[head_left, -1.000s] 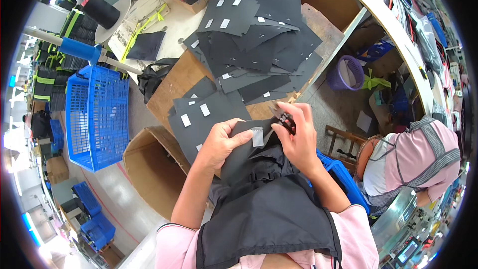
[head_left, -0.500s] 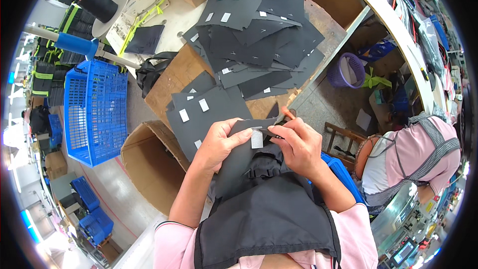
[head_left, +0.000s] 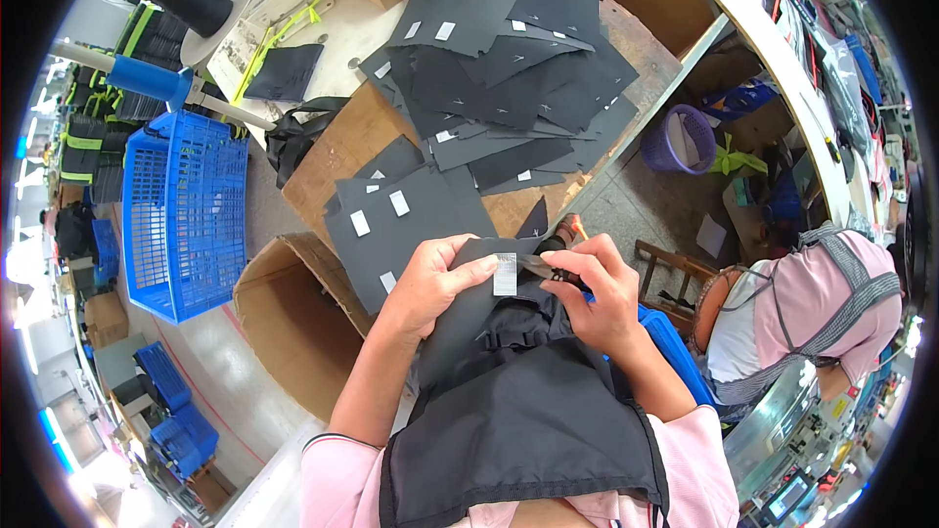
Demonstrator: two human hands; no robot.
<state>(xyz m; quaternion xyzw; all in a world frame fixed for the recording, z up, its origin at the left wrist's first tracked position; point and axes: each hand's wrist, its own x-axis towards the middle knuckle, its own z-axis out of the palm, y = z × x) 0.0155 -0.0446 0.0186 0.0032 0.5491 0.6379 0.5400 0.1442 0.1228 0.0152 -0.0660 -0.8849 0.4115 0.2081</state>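
My left hand (head_left: 435,284) is closed on the edge of a dark grey fabric piece (head_left: 455,332), thumb on top. A white rectangular patch (head_left: 505,276) lies on that piece, just right of my left thumb. In my right hand (head_left: 602,293) is a pair of small thread snips (head_left: 536,264), gripped between thumb and fingers. The blades point left and reach the fabric at the patch's upper right; whether they touch it is hard to tell. Beyond my hands, a flat stack of dark grey pieces (head_left: 440,205) with white patches lies on the board.
A large heap of dark pieces (head_left: 489,88) covers the wooden board (head_left: 337,161). To the left stand an open cardboard box (head_left: 293,323) and a blue plastic basket (head_left: 186,225). A purple basket (head_left: 675,142) is at right, and another person (head_left: 822,303) sits nearby.
My right hand has shifted slightly right with the snips, and its fingers have spread somewhat. More of the white patch and blades shows. My left hand keeps its hold on the fabric.
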